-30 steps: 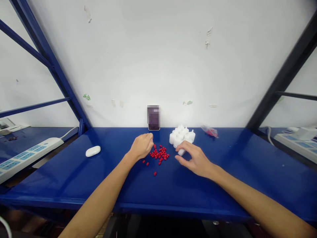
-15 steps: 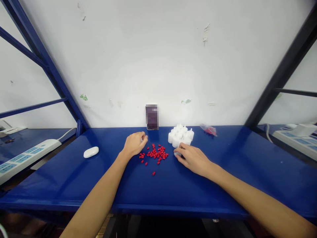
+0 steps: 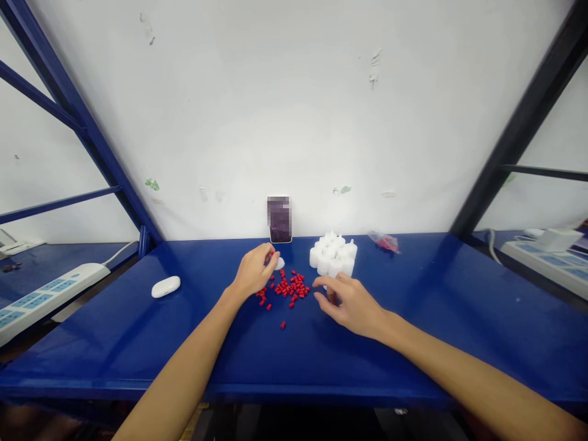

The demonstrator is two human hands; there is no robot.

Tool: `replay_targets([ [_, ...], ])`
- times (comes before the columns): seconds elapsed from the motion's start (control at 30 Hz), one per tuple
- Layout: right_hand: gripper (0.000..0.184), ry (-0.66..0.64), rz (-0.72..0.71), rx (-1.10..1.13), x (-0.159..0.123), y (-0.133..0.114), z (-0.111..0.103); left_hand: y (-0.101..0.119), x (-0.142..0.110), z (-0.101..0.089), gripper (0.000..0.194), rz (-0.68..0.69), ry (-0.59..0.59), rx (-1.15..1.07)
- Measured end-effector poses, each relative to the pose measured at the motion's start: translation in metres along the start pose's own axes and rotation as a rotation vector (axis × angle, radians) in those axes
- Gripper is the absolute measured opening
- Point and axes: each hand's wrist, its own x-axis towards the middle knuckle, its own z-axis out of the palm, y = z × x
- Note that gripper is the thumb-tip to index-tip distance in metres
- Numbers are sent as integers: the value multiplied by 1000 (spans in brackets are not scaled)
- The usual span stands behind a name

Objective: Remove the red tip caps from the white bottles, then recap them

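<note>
My left hand (image 3: 255,268) is closed, with thumb and fingertips pinched around a small red cap (image 3: 272,252) that is mostly hidden. Against its thumb shows the rounded part of a white bottle (image 3: 280,264); whether the hand also grips this bottle is unclear. To the right, my right hand (image 3: 350,301) hovers over the table with thumb and index finger apart. A sliver of white shows behind its fingers. Just beyond it stand several white nozzle bottles (image 3: 334,252) in a tight cluster. Between the hands lie many loose red caps (image 3: 293,286).
A phone (image 3: 280,220) leans on the wall. On the blue table (image 3: 395,361) lie a white oval case (image 3: 166,286) at left and a clear bag with red pieces (image 3: 384,242) at back right. Power strips (image 3: 50,294) sit beyond the blue frame post (image 3: 110,147).
My left hand has shifted slightly right, and a red cap and more of the white bottle now show at its fingertips. My right thumb and index finger have spread. The camera view tilted slightly.
</note>
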Motion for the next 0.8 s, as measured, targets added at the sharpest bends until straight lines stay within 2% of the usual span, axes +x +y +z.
replay_targets([
  [0.07, 6, 57, -1, 87, 0, -2, 1, 24, -3, 3, 35, 127, 0, -69],
  [0.17, 21, 83, -3, 152, 1, -2, 1, 53, -10, 12, 37, 337, -43, -164],
  [0.23, 26, 60, 18, 212, 0, 0, 2, 63, -14, 19, 35, 410, -46, -217],
  [0.37, 23, 37, 10, 351, -1, 2, 5, 64, -17, 23, 30, 449, -56, -241],
  [0.5, 9, 36, 50, 508, -1, 1, 5, 61, -17, 18, 20, 535, -96, -107],
  [0.6, 20, -14, 108, 638, 0, 1, 2, 60, -16, 19, 14, 598, -130, 41],
  [0.7, 21, -55, 129, 674, 2, -1, 1, 60, -15, 23, 14, 581, -175, 136],
  [0.8, 23, -58, 121, 603, 4, -4, 6, 60, -13, 27, 12, 523, -189, 194],
])
